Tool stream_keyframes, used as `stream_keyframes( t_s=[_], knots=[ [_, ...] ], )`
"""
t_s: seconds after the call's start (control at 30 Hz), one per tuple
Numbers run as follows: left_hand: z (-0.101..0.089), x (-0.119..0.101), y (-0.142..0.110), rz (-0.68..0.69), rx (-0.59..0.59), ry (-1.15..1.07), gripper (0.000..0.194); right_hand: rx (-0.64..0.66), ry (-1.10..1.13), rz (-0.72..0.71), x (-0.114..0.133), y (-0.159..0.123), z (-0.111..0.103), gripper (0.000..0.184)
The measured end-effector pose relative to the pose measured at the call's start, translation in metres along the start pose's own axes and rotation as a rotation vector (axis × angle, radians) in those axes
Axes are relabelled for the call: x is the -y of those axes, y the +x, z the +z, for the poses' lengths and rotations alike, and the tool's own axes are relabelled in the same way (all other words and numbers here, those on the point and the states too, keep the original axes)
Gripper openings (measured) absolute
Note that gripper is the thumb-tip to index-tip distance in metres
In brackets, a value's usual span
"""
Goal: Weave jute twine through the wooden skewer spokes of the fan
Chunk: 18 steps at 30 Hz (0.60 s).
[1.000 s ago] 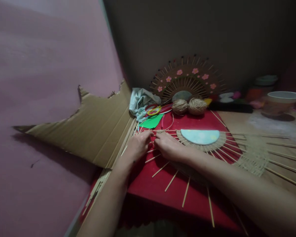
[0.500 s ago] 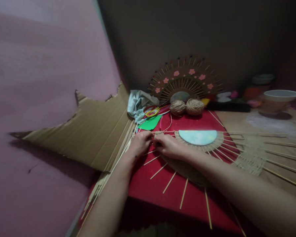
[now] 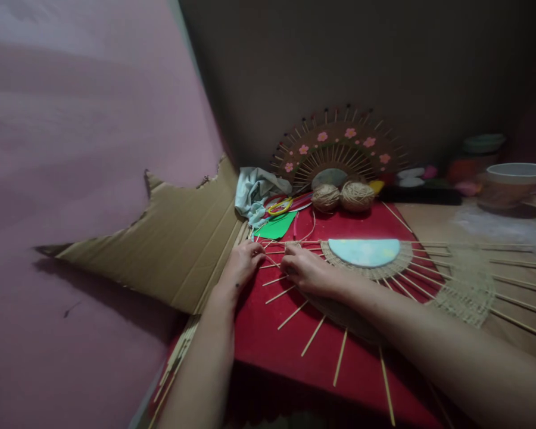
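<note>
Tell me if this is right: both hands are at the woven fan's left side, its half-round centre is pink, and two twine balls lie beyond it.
Wrong on colour: the centre is pale blue, not pink, as the head view shows. The left hand and right hand are at the left side of the fan, with two twine balls beyond it.

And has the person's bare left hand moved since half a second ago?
Yes: the left hand has moved leftward in view, farther from the pale-blue, half-round panel.
</note>
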<state>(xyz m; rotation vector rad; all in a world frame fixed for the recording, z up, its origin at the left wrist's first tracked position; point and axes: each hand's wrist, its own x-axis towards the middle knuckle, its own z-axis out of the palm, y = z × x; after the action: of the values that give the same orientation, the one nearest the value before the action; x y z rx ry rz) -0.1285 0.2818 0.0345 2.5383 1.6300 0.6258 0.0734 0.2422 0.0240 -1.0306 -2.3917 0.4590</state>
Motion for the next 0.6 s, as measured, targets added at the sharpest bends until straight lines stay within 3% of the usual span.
stream_keyframes(
  t_s=[0.23,0.6],
  knots=[
    [0.004,-0.001,-0.002,0.016,-0.028,-0.009,0.008,-0.003,-0.066,0.117,0.004,0.008,-0.006,0.017],
    [0.009,0.006,0.001,-0.062,-0.011,0.080,0.010,0.147,-0.353,0.246,0.004,0.041,-0.011,0.017]
  ],
)
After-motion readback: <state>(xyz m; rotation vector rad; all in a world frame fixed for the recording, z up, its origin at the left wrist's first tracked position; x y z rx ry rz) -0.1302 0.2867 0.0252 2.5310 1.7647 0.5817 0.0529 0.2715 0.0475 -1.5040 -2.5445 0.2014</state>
